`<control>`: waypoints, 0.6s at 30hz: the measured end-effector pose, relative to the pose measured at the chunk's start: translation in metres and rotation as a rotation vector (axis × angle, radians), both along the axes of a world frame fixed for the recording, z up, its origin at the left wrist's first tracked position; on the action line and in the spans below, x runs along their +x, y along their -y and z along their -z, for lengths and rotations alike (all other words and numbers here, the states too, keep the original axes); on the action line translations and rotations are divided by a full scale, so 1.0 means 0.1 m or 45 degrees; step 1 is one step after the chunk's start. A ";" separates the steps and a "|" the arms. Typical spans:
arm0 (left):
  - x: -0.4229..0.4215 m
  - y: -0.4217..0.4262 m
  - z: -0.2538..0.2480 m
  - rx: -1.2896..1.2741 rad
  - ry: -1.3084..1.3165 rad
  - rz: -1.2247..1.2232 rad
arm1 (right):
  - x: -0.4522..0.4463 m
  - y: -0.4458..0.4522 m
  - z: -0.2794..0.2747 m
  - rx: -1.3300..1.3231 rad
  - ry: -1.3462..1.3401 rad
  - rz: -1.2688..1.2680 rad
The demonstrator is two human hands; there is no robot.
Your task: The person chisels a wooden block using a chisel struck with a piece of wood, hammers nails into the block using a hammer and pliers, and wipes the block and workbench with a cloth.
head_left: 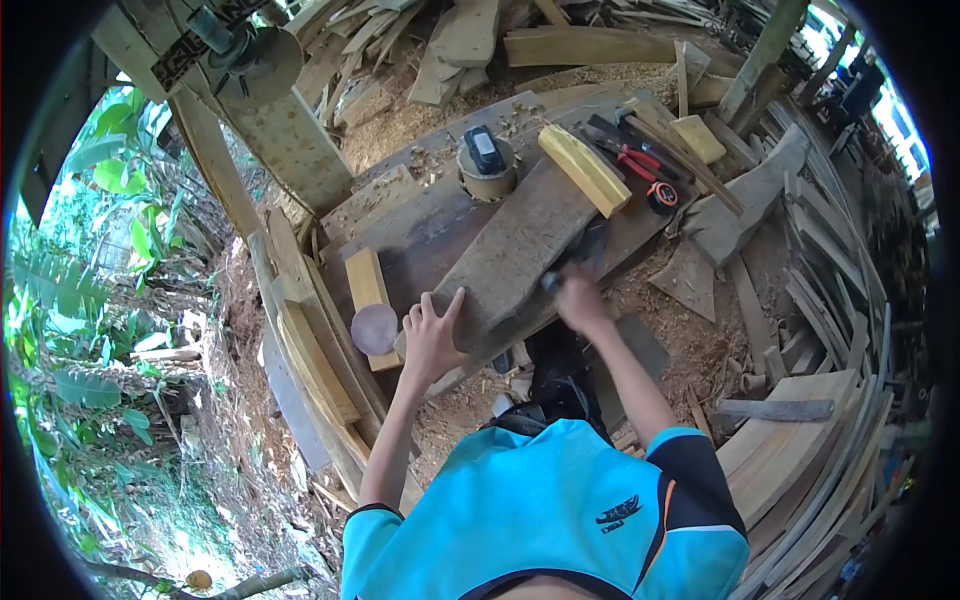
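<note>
A thick, weathered wooden board [520, 240] lies slantwise on the workbench. My left hand [436, 335] rests on its near left end with the fingers spread. Beside the board's right edge, my right hand [580, 300] is closed and smeared by motion. A dark object [551, 283] shows at its fingers, too blurred to name. Just left of my left hand, a round pale disc [375, 329] lies on a yellowish wood block [366, 280]. Across the board's far end sits a shaped yellow wood piece [585, 170].
Red-handled pliers [637, 160] and an orange-black tape measure [662, 197] lie at the bench's right. A dark device [484, 150] sits on a round container [487, 182] behind the board. Planks [790, 430] are stacked at right. Wood shavings [640, 285] cover the ground.
</note>
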State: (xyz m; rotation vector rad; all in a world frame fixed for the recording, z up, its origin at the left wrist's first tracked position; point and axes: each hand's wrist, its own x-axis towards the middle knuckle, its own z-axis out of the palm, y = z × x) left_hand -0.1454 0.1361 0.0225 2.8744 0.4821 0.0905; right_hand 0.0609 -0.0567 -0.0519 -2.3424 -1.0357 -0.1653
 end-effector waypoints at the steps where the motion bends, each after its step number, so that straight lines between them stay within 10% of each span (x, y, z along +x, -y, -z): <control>1: 0.02 -0.03 0.01 0.011 0.010 -0.005 | -0.35 -0.02 -0.19 -0.076 -0.468 -0.283; 5: -0.01 0.04 0.11 -0.027 0.012 -0.013 | -1.15 0.05 -0.25 -0.374 -1.278 -0.906; 13: -0.11 0.10 0.39 -0.064 0.178 -0.028 | -0.77 0.94 0.17 0.663 -2.209 0.200; 18: -0.06 0.19 0.34 -0.084 0.217 -0.117 | -0.94 1.87 0.74 1.580 -2.052 0.809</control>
